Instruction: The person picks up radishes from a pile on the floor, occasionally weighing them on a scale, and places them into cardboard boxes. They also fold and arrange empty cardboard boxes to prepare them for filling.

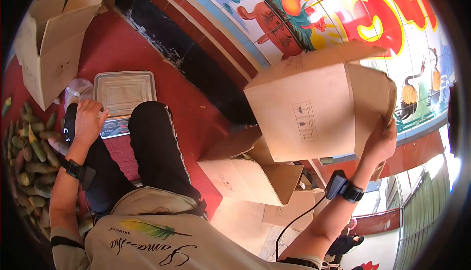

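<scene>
Raised at the right, my right hand (380, 142) is closed on the flap edge of a cardboard box (306, 110), which is held up in the air and tilted, with printed symbols on its side. My left hand (90, 118) rests at my left knee with its fingers partly spread and nothing seen in it. Just beside that hand is a scale (124, 93) with a clear tray on top and a display at its near edge. A clear plastic bag (78, 89) lies beyond my left hand.
A heap of long vegetables (34, 157) covers the far left floor. An open carton (54, 49) stands at the upper left. Another open box (240, 177) sits below the raised one. A painted tile wall (343, 10) runs behind. A person (346, 244) is at the lower right.
</scene>
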Demonstrator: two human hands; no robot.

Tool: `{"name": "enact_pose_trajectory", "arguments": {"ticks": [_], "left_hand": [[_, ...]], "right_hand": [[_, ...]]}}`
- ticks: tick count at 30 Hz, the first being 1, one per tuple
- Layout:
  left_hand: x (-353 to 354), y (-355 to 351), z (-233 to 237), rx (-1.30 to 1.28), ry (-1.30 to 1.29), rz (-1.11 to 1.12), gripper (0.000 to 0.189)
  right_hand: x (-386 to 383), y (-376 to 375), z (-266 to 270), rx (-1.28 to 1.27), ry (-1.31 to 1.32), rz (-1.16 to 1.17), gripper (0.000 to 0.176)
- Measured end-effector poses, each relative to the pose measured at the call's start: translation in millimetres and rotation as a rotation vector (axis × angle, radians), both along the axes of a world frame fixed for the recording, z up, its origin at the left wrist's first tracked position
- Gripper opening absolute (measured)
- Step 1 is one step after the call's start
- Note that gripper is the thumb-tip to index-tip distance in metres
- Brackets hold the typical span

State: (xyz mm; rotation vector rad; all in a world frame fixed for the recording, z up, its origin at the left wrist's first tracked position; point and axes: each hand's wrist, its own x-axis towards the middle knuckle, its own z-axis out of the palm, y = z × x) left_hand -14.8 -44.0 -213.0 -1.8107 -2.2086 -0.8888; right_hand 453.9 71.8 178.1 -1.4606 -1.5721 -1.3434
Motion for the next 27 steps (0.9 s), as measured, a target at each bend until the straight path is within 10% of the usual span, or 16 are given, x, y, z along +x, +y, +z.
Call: {"name": "enact_pose_trajectory", "arguments": {"ticks": [11, 27], "left_hand": [[-6.3, -11.4, 3.0, 0.045, 0.007, 0.019, 0.021], [-17.4, -22.3, 6.1, 0.078, -0.012, 0.079, 0.020]], "right_hand": [[-100.4, 74.6, -3.3, -0.145, 0.207, 0.633, 0.020], [-285.0, 149.1, -153.4, -0.168, -0.036, 0.870, 0.010]]}}
